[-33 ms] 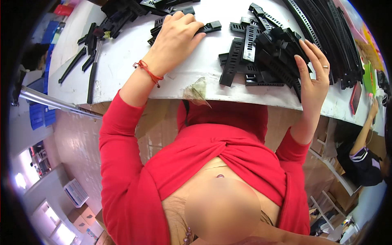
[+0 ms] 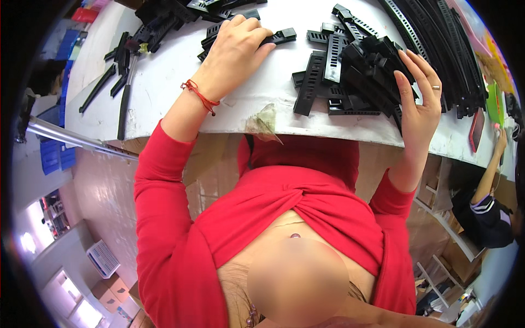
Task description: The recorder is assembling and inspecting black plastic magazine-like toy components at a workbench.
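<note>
Lighting: bright, even over white tabletop (image 2: 156, 95); shadows soft. Glare: window (image 2: 86, 315), lower left, burnt out to white; pale sheen on brown surface (image 2: 104, 191), left. Focus: black slotted pieces (image 2: 311, 82), upper right of centre, legible; oval patch (image 2: 298, 281), lower centre, blurred. Distortion: fisheye, edges bowed, black vignette at both sides.

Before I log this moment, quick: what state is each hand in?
Left hand: curled over black slotted pieces; grip cannot be told.
Right hand: loosely open beside the black pile; contact unclear.
</note>
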The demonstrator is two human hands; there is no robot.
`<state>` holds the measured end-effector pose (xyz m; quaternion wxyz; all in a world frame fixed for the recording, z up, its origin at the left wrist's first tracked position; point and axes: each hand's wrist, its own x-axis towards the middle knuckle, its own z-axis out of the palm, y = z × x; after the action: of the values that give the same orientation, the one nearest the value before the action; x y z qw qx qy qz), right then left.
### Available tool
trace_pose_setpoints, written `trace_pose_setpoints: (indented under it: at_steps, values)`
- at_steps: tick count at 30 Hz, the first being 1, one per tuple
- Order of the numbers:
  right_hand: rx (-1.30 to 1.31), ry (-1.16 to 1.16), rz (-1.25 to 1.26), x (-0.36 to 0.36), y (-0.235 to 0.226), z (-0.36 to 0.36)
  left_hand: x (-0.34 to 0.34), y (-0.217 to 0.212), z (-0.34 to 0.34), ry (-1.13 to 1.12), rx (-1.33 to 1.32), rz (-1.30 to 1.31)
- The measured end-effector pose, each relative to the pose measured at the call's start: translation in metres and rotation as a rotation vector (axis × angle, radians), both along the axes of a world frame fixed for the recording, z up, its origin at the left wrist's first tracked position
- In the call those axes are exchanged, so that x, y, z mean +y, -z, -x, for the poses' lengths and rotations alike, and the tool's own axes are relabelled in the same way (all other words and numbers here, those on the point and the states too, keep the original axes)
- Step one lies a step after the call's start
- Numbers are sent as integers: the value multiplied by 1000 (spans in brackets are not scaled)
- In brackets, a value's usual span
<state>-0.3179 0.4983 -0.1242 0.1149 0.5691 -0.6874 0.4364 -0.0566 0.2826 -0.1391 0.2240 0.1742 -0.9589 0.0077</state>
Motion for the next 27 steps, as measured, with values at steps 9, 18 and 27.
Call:
trace_pose_setpoints:
  at_steps: [9,18,27]
  values:
    - [-171,-317,19,-51,-18,-84,42,-21,4,16,705,-1226]
    - [-273,-457,34,-72,-19,-109,61,-9,-11,361,1074,-1784]
    - [-136,-325,-84,-59,-51,-40,52,-6,-25,-98,725,-1131]
